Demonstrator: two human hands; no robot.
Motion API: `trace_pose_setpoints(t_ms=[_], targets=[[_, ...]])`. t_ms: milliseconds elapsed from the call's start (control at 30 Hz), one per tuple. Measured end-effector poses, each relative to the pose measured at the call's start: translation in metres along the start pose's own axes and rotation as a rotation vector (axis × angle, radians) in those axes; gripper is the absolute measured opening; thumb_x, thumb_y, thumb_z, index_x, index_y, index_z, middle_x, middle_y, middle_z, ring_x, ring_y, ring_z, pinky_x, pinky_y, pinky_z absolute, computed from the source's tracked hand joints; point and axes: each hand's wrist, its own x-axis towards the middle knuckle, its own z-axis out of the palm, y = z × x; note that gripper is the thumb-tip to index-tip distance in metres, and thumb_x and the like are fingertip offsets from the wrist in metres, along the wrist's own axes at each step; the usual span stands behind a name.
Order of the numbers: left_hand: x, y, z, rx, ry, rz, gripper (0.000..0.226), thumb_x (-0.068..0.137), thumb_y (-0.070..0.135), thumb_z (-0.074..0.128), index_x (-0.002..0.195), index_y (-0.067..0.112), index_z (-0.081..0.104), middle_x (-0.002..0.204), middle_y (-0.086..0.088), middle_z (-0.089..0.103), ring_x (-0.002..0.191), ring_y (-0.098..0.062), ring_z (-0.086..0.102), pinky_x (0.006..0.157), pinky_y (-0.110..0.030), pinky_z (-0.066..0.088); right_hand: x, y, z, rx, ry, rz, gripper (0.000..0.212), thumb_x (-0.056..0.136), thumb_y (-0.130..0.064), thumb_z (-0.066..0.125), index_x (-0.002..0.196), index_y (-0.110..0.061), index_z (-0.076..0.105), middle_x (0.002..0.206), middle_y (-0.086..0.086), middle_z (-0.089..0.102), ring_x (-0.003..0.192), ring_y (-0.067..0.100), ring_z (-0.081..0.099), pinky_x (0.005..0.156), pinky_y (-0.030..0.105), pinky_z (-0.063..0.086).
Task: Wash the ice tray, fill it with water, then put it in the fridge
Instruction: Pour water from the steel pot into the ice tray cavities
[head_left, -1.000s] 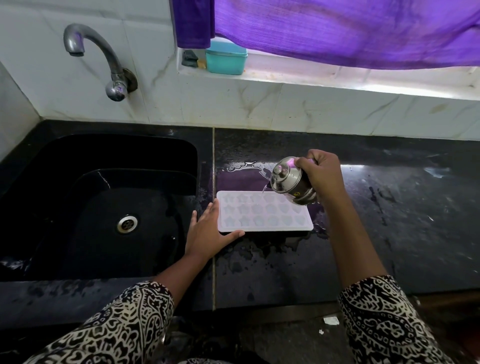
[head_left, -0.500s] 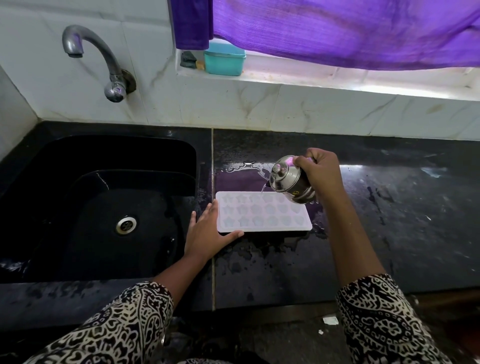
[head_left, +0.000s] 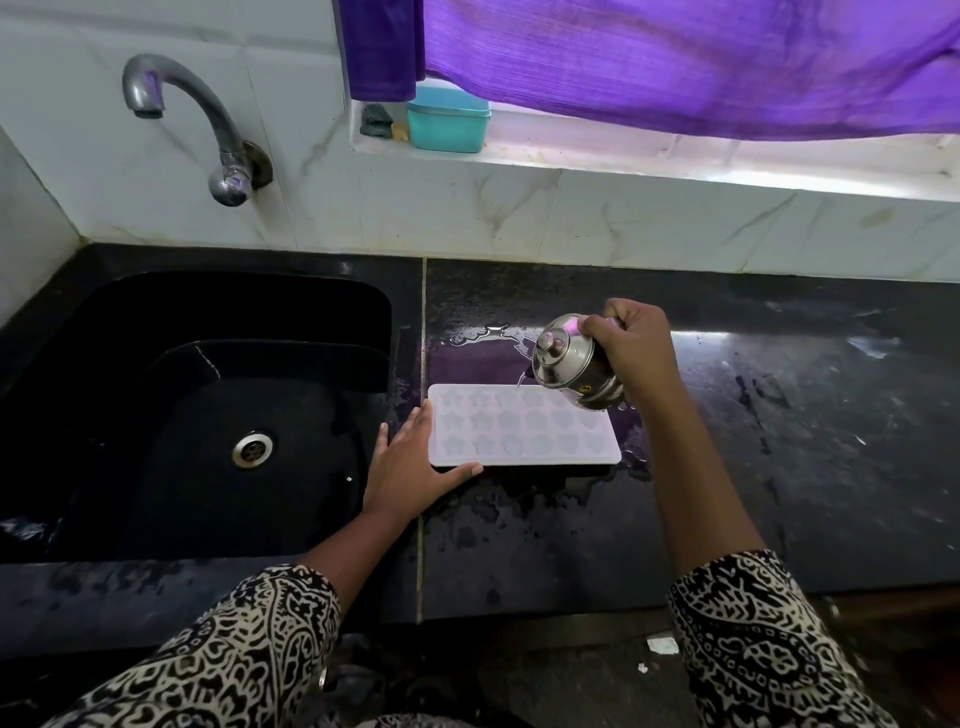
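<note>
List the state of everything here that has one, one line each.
ice tray: flat on the counter, cavities up, being filled.
steel jug: tilted, lid on, thin stream pouring.
right hand: grips the steel jug.
left hand: open, flat against the ice tray's near left corner.
tap: no water running.
teal box: lid on.
counter: wet around the ice tray.

Tilted steel kettle (head_left: 571, 366) above ice tray (head_left: 524, 434)

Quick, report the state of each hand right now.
Left hand: open, straight fingers braced against the ice tray at its near-left corner.
Right hand: gripping the tilted steel jug over the tray.
</note>
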Motion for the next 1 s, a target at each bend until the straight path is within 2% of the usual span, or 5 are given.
trace_pose_setpoints(t_ms=[67, 133, 433, 767, 1000], targets=[[0.001, -0.001, 0.001, 0.002, 0.003, -0.007, 0.126, 0.058, 0.092, 0.034, 0.155, 0.017, 0.006, 0.161, 0.001, 0.019, 0.148, -0.006, 0.009, 0.12, -0.036, -0.004, 0.001, 0.002, -0.001, 0.002, -0.007, -0.001, 0.044, 0.082, -0.008, 0.065, 0.051, -0.02, 0.036, 0.043, -0.013, 0.036, 0.046, 0.003, 0.032, 0.048, 0.018, 0.032], [0.002, -0.002, 0.001, 0.003, 0.004, -0.019, 0.127, 0.055, 0.093, 0.031, 0.155, 0.018, 0.006, 0.161, 0.001, 0.02, 0.148, -0.005, 0.009, 0.12, -0.035, -0.004, 0.002, 0.003, -0.001, -0.009, -0.02, 0.001, 0.041, 0.083, -0.009, 0.064, 0.052, -0.019, 0.038, 0.049, -0.006, 0.039, 0.05, 0.007, 0.036, 0.051, 0.021, 0.035], [0.001, 0.002, 0.0, 0.009, -0.001, -0.023, 0.127, 0.055, 0.091, 0.031, 0.155, 0.016, 0.006, 0.161, 0.002, 0.021, 0.147, -0.005, 0.011, 0.119, -0.034, -0.003, 0.006, 0.009, -0.007, -0.034, -0.061, 0.017, 0.035, 0.084, -0.012, 0.063, 0.056, -0.017, 0.043, 0.055, -0.001, 0.045, 0.054, 0.009, 0.042, 0.054, 0.021, 0.04], [0.0, 0.001, 0.002, -0.007, 0.008, -0.019, 0.127, 0.056, 0.091, 0.034, 0.155, 0.017, 0.008, 0.16, 0.001, 0.023, 0.148, -0.006, 0.012, 0.12, -0.036, -0.001, 0.008, 0.01, -0.007, -0.004, -0.068, 0.003, 0.04, 0.083, -0.009, 0.064, 0.053, -0.019, 0.039, 0.052, -0.003, 0.04, 0.052, 0.009, 0.038, 0.052, 0.021, 0.036], [0.0, 0.002, 0.002, -0.024, 0.015, -0.021, 0.127, 0.055, 0.091, 0.035, 0.155, 0.017, 0.008, 0.16, 0.002, 0.023, 0.148, -0.006, 0.012, 0.12, -0.036, -0.001, 0.013, 0.016, -0.008, 0.117, -0.064, 0.071, 0.036, 0.08, -0.009, 0.065, 0.055, -0.016, 0.04, 0.056, 0.004, 0.041, 0.057, 0.017, 0.041, 0.056, 0.026, 0.038]])
